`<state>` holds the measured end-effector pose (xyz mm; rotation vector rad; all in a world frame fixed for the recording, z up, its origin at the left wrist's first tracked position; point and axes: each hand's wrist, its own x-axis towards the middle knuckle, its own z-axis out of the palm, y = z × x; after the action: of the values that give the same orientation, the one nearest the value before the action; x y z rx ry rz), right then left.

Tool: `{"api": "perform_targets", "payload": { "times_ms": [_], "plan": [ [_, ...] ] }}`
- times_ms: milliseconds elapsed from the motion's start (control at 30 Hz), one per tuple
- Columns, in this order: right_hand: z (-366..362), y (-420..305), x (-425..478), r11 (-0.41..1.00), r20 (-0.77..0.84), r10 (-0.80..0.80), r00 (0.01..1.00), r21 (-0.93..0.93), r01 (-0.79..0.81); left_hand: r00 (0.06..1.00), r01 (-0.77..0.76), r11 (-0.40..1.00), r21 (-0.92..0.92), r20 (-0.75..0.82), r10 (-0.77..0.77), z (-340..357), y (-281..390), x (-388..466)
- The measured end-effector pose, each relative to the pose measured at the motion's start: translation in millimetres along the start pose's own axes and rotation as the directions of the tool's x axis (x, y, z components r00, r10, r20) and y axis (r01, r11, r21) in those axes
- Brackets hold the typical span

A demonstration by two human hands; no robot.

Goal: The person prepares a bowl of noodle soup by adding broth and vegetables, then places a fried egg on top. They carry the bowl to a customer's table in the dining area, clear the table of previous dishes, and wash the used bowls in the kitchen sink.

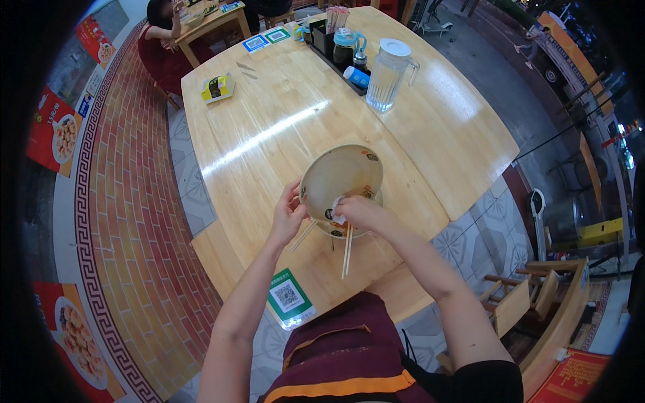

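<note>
My left hand (291, 214) grips the left rim of a large beige bowl (341, 169), which is tipped up steeply with its hollow facing me. In my right hand (362, 210) is a crumpled white tissue (337, 211), at the bowl's lower inner wall. Underneath, mostly hidden, a second bowl (336, 233) rests on the wooden table (282, 151). One pair of wooden chopsticks (346, 254) sticks out from it toward me. More chopsticks (303, 236) slant out at the left, below my left hand.
A glass water pitcher (387, 78) stands beyond the bowls, beside a black condiment caddy (330, 63) with bottles and chopsticks. A yellow tissue pack (217, 88) lies at the far left. A green code card (289, 297) lies by the near edge. Someone (162, 50) sits at another table.
</note>
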<state>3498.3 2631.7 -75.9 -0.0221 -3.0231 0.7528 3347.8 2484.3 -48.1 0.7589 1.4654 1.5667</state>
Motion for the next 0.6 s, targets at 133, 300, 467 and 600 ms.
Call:
{"api": "perform_targets", "payload": {
  "times_ms": [133,300,467,600],
  "plan": [
    [-49,9,-6,0.987,-0.296,0.021,0.955,-0.143,-0.066,0.999,-0.041,0.998,0.044,-0.020,0.042,-2,6,-3],
    [-27,15,-22,0.921,-0.466,0.269,0.843,-0.130,-0.366,0.993,-0.102,0.982,0.161,-0.039,0.110,3,5,-4],
    [9,9,-28,0.909,-0.480,0.395,0.784,0.077,-0.410,0.983,-0.163,0.966,0.201,-0.044,0.176,8,-1,-4],
    [15,-7,-14,0.849,-0.387,0.514,0.765,0.352,-0.393,0.984,-0.139,0.982,0.124,-0.094,0.151,11,1,-1]
  ]
}}
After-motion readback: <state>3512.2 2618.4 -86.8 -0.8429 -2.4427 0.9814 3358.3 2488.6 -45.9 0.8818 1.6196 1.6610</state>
